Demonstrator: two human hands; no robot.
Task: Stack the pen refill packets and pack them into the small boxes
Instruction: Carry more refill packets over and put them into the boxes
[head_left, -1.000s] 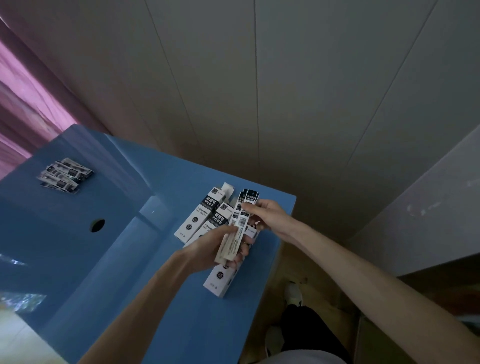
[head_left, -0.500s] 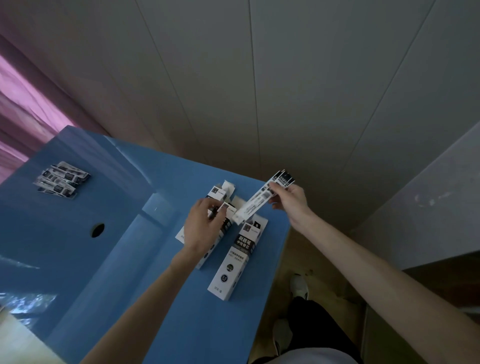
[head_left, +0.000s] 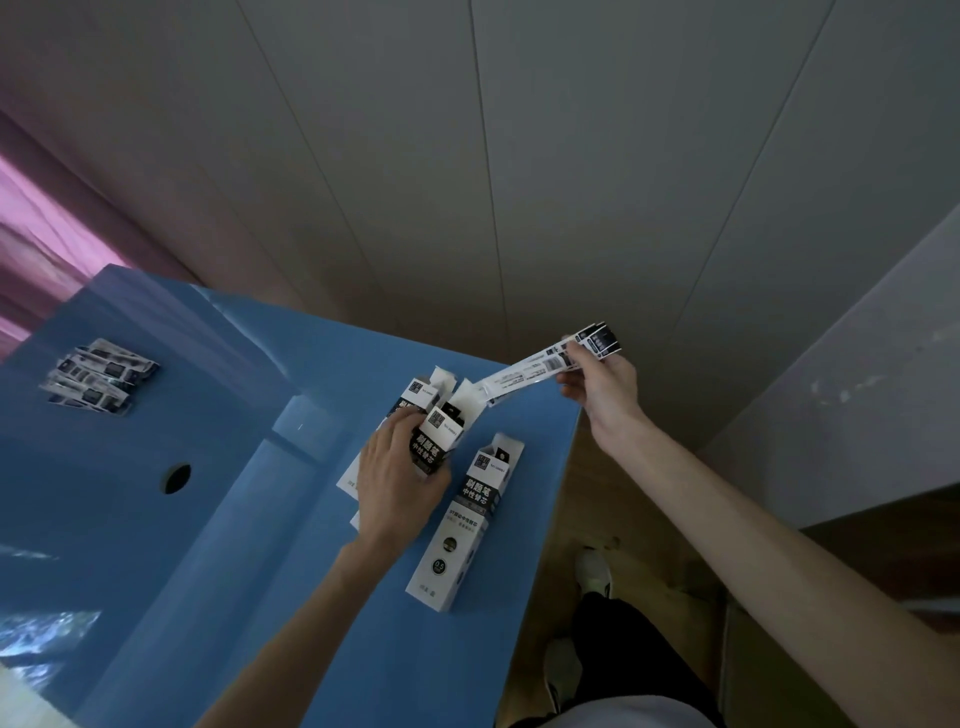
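Nearest us on the blue desk (head_left: 218, 545), a small box (head_left: 460, 525) lies flat with its far end flap open. Just beyond it our left hand (head_left: 397, 480) curls around a second small box (head_left: 434, 436), tilted with its open mouth facing away, and a third box (head_left: 415, 397) lies partly hidden behind our fingers. Farther out, past the desk edge, our right hand (head_left: 602, 384) pinches a stack of pen refill packets (head_left: 545, 369), its free end pointing down toward the open mouth of the held box. Far to the left on the desk, well apart, lies a loose pile of packets (head_left: 96, 376).
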